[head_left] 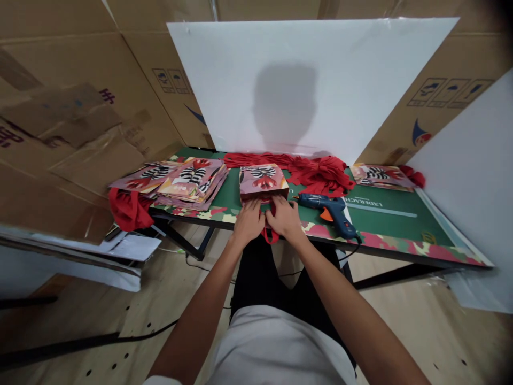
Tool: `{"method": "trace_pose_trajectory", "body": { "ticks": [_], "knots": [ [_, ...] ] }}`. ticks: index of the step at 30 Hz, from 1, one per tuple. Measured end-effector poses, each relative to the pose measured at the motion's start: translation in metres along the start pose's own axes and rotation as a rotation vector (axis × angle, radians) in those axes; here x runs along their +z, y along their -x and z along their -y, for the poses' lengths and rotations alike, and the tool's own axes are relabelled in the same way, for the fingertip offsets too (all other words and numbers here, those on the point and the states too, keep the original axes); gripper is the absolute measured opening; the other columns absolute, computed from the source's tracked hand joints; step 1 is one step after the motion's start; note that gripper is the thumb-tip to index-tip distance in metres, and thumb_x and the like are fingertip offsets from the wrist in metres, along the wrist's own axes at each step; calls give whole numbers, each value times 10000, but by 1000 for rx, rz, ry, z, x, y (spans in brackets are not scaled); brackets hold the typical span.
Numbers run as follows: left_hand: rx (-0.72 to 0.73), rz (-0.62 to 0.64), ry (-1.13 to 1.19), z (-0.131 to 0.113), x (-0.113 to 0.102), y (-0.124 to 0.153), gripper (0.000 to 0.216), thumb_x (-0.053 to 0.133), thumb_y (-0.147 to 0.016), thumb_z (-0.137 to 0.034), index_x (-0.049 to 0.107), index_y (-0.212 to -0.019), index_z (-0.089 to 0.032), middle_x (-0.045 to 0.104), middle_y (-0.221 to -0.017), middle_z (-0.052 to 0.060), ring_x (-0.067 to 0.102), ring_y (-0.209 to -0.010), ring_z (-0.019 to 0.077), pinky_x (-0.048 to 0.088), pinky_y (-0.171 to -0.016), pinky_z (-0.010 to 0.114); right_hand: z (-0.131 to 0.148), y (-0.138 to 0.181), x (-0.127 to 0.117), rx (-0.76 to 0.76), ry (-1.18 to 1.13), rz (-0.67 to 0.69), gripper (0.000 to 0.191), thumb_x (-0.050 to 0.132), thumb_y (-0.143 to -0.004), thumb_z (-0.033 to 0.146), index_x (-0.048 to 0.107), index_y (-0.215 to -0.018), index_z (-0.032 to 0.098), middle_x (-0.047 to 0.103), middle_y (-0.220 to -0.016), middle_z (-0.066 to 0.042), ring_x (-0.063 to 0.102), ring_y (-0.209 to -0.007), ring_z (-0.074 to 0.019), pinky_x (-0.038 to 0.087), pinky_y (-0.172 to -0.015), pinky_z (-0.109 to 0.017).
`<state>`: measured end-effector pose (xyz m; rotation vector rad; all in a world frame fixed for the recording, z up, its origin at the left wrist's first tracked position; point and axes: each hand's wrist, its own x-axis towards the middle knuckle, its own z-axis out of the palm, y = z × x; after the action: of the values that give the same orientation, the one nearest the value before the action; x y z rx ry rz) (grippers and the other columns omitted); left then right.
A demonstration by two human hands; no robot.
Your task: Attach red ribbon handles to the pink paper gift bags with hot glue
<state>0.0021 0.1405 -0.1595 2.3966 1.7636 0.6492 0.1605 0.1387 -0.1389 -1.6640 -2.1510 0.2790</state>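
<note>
A pink printed paper bag [262, 181] with a zebra-striped and red flower picture lies at the front middle of the table, its dark mouth toward me. At its mouth, on the left, my left hand [249, 218] is closed on the edge, with the fingertips partly hidden. My right hand [284, 215] grips the edge on the other side, thumb turned inward. Between both thumbs a red ribbon handle [271, 235] loops down over the table's front edge. Just right of my right hand lies a blue glue gun [329, 207] with an orange trigger, its nozzle pointing left.
Printed bags [194, 182] are stacked on the left, beside a hanging red ribbon bundle [129, 209]. Red ribbons [320, 172] are heaped along the back. Another printed bag [380, 175] lies at the right. A white board [224, 80] and cardboard walls [72, 69] enclose the green table [395, 214].
</note>
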Motion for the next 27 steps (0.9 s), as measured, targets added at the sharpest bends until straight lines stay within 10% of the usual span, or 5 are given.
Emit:
{"method": "trace_pose_trajectory", "body": {
  "ticks": [8,16,19,22,27],
  "knots": [
    [21,-50,167,14,-6,1,703,523,-854,-137,598,-1553,-153,616,-1612,136,560,-1533,259,448,-1308,467,-17,2,-10,12,-178,-75,505,397,-1090,314,668,-1504,215,636,-1598,-83,577,-1480,-232,401,-1232,-430],
    [-47,-454,186,10,-63,23,473,458,-1006,-204,642,-1441,-194,636,-1496,167,550,-1486,284,453,-1285,517,-28,21,-14,201,-253,-204,558,199,-1092,277,707,-1286,149,782,-915,-82,697,-712,-225,497,-650,-290],
    [33,-312,64,12,-83,-14,692,675,-921,-223,544,-1600,-214,453,-1721,141,330,-1660,342,294,-1379,562,-23,25,-12,179,-221,-152,386,394,-1079,339,753,-1154,218,763,-828,-50,707,-758,-249,482,-695,-300],
    [14,-124,87,13,-88,-50,553,719,-883,-183,706,-1434,-229,662,-1537,129,526,-1537,350,444,-1294,533,-15,31,-10,112,-169,-94,269,538,-1047,365,779,-1077,251,780,-895,-60,730,-882,-273,498,-812,-328],
    [-95,-228,255,3,-82,-56,384,495,-1059,-226,766,-1329,-254,754,-1415,85,684,-1359,281,514,-1221,448,-13,36,-12,14,-157,-73,439,559,-1071,435,702,-1422,213,744,-1247,-127,694,-1186,-309,513,-1038,-407]
  ]
}}
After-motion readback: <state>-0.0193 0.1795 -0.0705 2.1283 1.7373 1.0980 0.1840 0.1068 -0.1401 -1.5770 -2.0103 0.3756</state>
